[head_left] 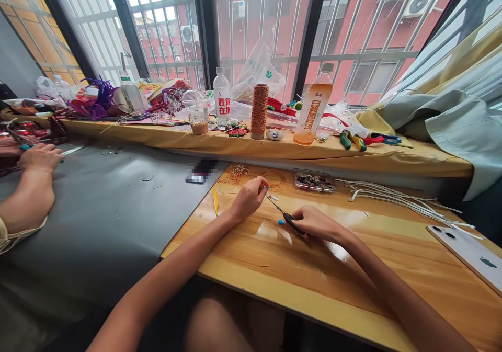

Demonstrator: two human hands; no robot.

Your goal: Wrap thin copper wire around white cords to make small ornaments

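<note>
My right hand [317, 222] is closed around the dark handles of small scissors [292, 222], whose slim metal blades point up and left. Their tip reaches close to the fingertips of my left hand [251, 197]. The left thumb and finger are pinched together; what they hold is too small to make out. A small white piece [273, 197] shows beside the blade tip. Behind the left hand, thin orange cord [274, 179] lies in loose loops, next to a tangle of cord ends [239, 172]. A yellow strip [215, 201] lies left of my left wrist.
A clear tray of small dark bits [314, 180], white strips [396, 200] and a phone [470, 255] lie on the wooden board [353, 289]. On the ledge stand a cord spool [259, 112], a tea bottle [312, 109] and a cup [198, 116]. Another person's hand [41, 157] is at left.
</note>
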